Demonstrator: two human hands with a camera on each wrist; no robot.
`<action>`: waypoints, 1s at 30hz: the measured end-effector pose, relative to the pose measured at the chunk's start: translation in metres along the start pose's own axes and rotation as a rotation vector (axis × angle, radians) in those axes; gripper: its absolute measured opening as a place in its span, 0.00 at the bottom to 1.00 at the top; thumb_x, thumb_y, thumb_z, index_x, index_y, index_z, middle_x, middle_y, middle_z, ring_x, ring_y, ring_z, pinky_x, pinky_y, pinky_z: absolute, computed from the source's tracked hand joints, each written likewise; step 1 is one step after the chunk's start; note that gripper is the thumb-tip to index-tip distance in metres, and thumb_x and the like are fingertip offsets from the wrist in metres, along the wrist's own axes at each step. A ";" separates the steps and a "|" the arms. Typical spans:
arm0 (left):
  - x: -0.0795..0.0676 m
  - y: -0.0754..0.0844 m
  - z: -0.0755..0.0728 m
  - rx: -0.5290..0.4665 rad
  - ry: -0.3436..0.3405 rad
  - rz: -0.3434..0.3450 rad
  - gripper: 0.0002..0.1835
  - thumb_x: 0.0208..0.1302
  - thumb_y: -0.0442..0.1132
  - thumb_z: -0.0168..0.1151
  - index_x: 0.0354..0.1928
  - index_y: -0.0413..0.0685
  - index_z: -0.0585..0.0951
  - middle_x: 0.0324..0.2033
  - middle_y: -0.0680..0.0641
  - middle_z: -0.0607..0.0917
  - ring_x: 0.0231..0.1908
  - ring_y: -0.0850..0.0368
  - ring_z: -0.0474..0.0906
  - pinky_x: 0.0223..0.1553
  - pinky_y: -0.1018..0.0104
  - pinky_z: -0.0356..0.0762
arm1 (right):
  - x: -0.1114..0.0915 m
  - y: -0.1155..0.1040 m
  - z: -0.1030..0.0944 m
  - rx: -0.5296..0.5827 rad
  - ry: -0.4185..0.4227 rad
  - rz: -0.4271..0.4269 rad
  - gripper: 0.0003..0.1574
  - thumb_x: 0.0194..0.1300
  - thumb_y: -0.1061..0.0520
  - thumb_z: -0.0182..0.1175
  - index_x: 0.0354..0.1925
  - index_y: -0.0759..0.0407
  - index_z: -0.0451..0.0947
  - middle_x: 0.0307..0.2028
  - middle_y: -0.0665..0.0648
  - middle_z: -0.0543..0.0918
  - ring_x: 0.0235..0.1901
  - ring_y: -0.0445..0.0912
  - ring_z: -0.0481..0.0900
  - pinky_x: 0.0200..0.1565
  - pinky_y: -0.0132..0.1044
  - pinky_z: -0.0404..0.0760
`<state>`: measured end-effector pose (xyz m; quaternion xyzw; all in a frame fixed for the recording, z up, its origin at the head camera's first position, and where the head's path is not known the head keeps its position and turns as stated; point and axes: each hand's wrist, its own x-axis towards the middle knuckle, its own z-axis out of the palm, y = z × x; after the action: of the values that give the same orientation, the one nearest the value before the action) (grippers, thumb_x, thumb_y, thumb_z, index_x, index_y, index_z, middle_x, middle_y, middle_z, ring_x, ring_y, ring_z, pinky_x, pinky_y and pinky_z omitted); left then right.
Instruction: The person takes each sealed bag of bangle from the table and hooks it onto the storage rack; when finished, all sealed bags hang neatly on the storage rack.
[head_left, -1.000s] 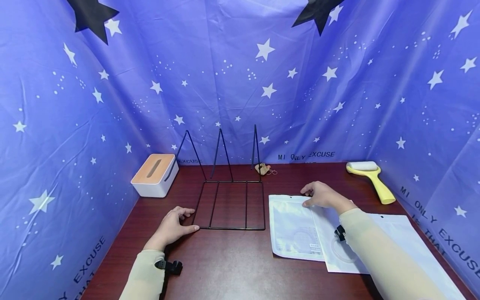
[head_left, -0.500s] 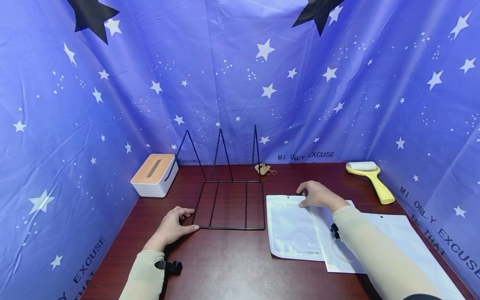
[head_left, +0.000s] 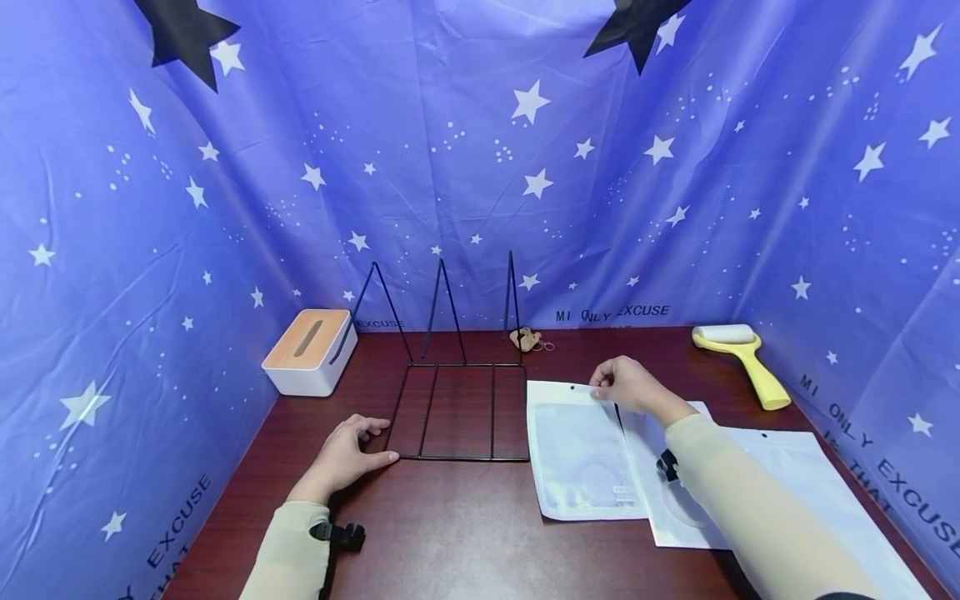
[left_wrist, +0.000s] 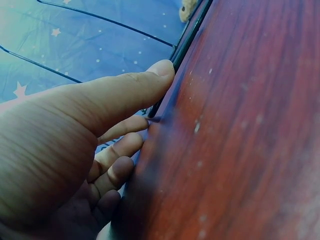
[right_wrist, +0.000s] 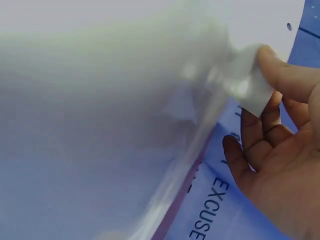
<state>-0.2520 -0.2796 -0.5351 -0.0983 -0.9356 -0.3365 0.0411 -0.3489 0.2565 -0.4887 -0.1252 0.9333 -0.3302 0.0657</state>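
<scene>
My left hand [head_left: 345,457] holds the near left corner of a black wire rack [head_left: 465,459], thumb on the front wire and fingertips at the side wire. The rack lies flat on its base, with several pointed wire dividers standing at its back. In the head view my right hand [head_left: 630,386] pinches the top right corner of a white, clear-fronted zip bag [head_left: 577,442]. Its thumb [right_wrist: 280,72] presses on that corner in the right wrist view. The bag's top edge is raised, and a coiled item shows faintly inside.
Two more white bags, a middle one [head_left: 675,533] and a right one [head_left: 810,483], lie partly under my right arm. A tissue box [head_left: 309,358] stands back left, a yellow-handled lint roller [head_left: 750,362] back right. A small tan keychain figure [head_left: 525,338] sits behind the rack.
The right hand has moved slightly left and up, sliding the zip bag left to the rack's right side and lifting its top edge. My left hand and the rack have stayed still.
</scene>
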 end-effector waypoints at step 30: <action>0.000 -0.001 0.001 -0.006 -0.002 -0.008 0.31 0.52 0.53 0.84 0.58 0.53 0.87 0.44 0.55 0.82 0.46 0.55 0.75 0.51 0.52 0.74 | -0.048 -0.068 -0.026 0.351 0.264 -0.219 0.09 0.67 0.60 0.72 0.45 0.57 0.82 0.31 0.59 0.79 0.25 0.48 0.72 0.25 0.40 0.74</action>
<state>-0.2518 -0.2800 -0.5363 -0.0949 -0.9350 -0.3395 0.0387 -0.2950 0.2338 -0.4237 -0.1681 0.8429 -0.5060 -0.0722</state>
